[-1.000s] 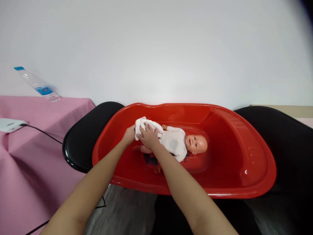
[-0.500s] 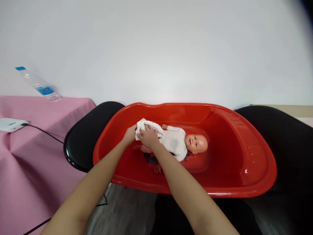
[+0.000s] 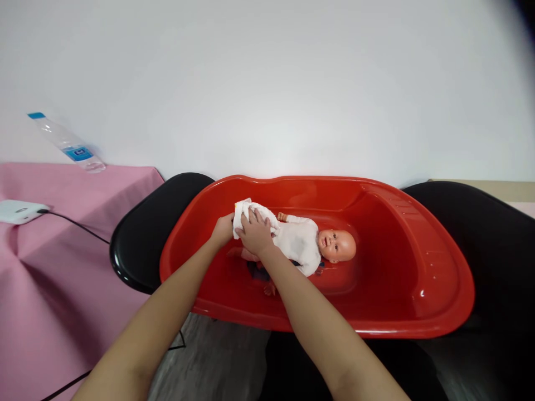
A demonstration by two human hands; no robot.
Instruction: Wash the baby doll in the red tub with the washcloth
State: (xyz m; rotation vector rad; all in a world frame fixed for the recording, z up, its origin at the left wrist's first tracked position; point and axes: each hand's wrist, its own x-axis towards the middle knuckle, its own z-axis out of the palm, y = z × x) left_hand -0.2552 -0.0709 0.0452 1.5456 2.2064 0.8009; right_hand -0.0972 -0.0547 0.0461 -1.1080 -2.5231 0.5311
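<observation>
Both hands grip a crumpled white cloth point(image 3: 254, 213) over the plastic baby doll point(image 3: 309, 245) lying in the red plastic tub point(image 3: 418, 267): left hand point(image 3: 222, 229) at its left edge, right hand point(image 3: 256, 236) pressing on top.

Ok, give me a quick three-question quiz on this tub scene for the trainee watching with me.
1. True or false: the doll lies in the red tub with its head toward the person's left.
2. What do the left hand and right hand both press on? A. a sponge B. the white cloth C. a brush
3. Fill in: the white device rests on a ____ tablecloth.
Key: 1 false, its head points to the right; 2 B; 3 pink.
</observation>
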